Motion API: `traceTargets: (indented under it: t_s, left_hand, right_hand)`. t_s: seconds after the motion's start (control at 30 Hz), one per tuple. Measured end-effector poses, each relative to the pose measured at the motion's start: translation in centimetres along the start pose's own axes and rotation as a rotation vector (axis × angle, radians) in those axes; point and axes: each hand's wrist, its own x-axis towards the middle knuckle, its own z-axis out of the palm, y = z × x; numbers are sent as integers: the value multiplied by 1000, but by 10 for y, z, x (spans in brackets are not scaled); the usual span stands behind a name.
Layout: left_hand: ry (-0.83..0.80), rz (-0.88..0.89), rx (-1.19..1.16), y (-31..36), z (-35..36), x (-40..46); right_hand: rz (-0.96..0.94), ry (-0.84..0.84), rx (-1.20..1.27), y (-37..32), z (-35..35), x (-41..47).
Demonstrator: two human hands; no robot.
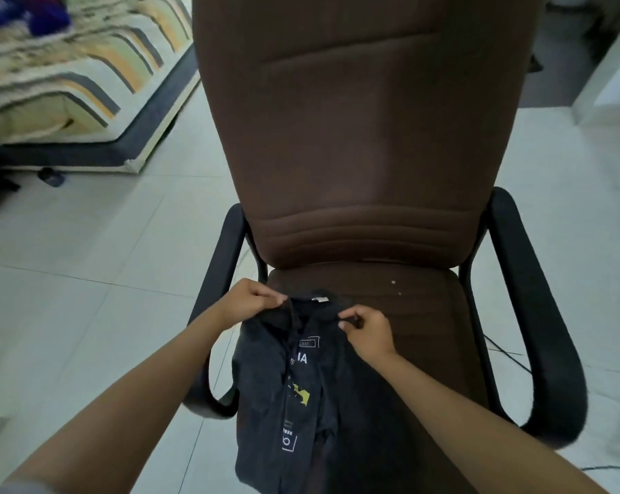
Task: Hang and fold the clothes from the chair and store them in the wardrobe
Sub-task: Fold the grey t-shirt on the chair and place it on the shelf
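Clearly soft and light, the dark printed T-shirt (301, 379) droops between and below both hands over the brown office chair (365, 144). Left hand (251, 297) pinches the collar's left side, right hand (367, 333) its right; the shoulder seams look the surest hold. Black armrests flank the hands; a striped mattress (80, 65) lies far left.

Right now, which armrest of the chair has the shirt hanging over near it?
The left armrest. The dark shirt droops off the seat's edge beside it, while the right armrest has only bare seat next to it.
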Motion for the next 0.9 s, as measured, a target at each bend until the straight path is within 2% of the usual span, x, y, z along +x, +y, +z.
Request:
traceTargets:
  t_s: [0.17, 0.3, 0.47, 0.7, 0.8, 0.9]
  left_hand:
    - [-6, 162, 119, 15, -29, -82]
    - [125, 306, 155, 20, -59, -166]
    - [270, 420, 327, 29, -106, -258]
    - [402, 462, 535, 60, -144, -346]
    - [429, 491, 558, 83, -148, -373]
    - [477, 530, 534, 102, -152, -391]
  right_hand:
    - [-155, 66, 12, -47, -14, -60]
    - [-280, 37, -58, -94, -29, -117]
    - [-503, 11, -202, -172, -66, -190]
    - [-644, -12, -487, -261, -107, -281]
    - [-690, 49, -628, -291, -122, -307]
    - [-717, 127, -668, -313, -136, -322]
